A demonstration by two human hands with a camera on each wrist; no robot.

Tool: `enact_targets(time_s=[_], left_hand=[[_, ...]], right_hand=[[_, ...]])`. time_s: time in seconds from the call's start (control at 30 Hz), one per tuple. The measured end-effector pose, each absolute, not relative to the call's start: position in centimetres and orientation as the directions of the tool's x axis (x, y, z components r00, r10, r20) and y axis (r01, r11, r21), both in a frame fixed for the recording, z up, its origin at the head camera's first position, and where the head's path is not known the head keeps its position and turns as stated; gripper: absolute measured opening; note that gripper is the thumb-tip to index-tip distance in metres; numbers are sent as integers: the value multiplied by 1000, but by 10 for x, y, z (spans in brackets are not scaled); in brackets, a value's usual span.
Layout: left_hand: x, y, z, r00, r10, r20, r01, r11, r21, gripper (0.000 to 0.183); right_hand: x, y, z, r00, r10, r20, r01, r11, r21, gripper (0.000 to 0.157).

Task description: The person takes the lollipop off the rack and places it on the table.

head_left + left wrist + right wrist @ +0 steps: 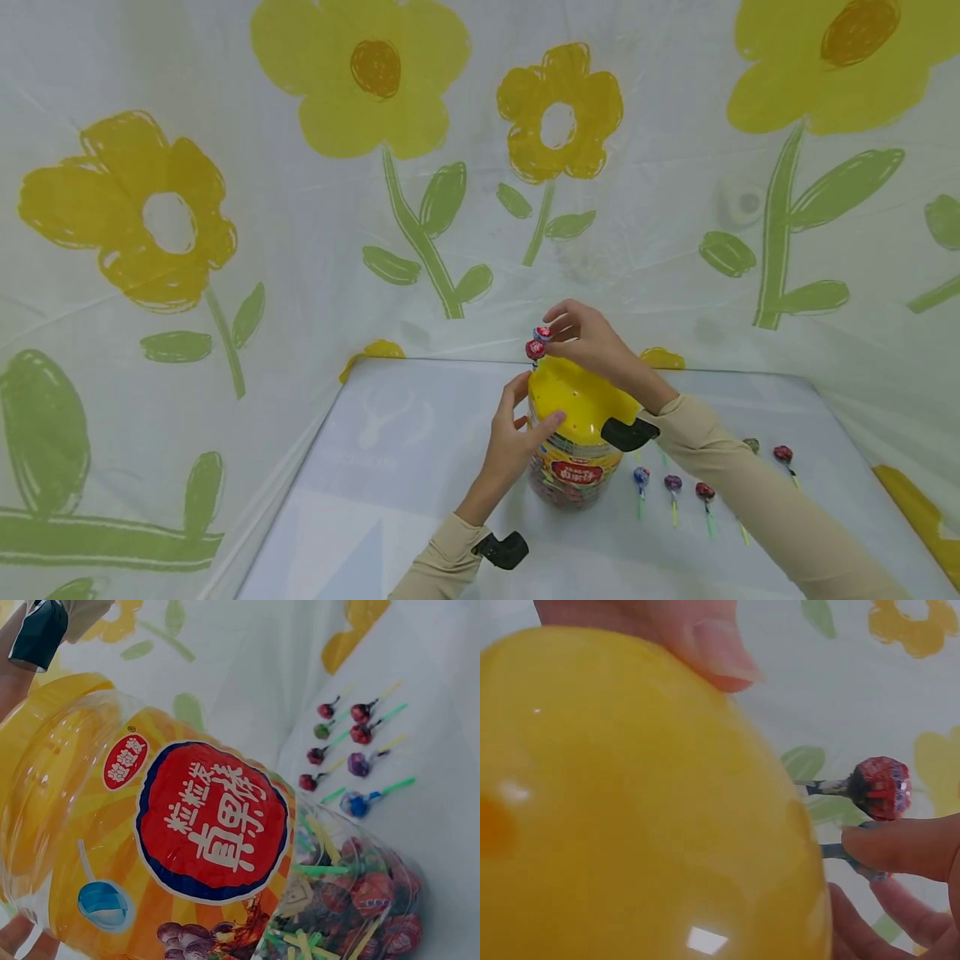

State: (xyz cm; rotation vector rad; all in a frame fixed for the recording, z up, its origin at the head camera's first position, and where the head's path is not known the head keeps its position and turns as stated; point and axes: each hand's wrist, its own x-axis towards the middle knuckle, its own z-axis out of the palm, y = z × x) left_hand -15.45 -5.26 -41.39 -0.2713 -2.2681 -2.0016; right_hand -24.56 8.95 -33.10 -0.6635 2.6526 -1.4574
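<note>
A clear plastic jar [553, 493] of wrapped lollipops stands on the table under a domed yellow lid [581, 396]. Its orange label [217, 825] fills much of the left wrist view. My left hand [510, 446] grips the jar's upper left side, thumb on the lid. Beyond the lid's far edge, my right hand [588, 340] pinches a blue-wrapped lollipop [870, 871] between thumb and fingers. Beside it, a red-wrapped lollipop [885, 787] sticks out from the lid's edge. Both stick ends are hidden behind the lid in the right wrist view.
Several lollipops lie in rows on the white table [375, 500] right of the jar, among them a blue one [641, 476], a purple one [673, 482] and a dark red one [783, 454]. A flower-printed cloth [322, 250] hangs behind the table and at its sides.
</note>
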Motion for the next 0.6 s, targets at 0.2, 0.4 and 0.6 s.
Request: enact_targets(time_s=[0.2,0.4,0.6], left_hand=[[-153,-53,-415,-977,72,200,207,110,972,64],[-152,-52,-414,-976,79,205,212,103,972,64],[-151,-52,-414,-976,82,200,209,117,971,65]], right_hand=[[-248,81,-337,-889,-414,198,-389,452,-802,29],[-247,79,-339,-874,-408,264,-438,425,-792,29],[-247,82,-336,-841,-373,393,-524,373,-766,27]])
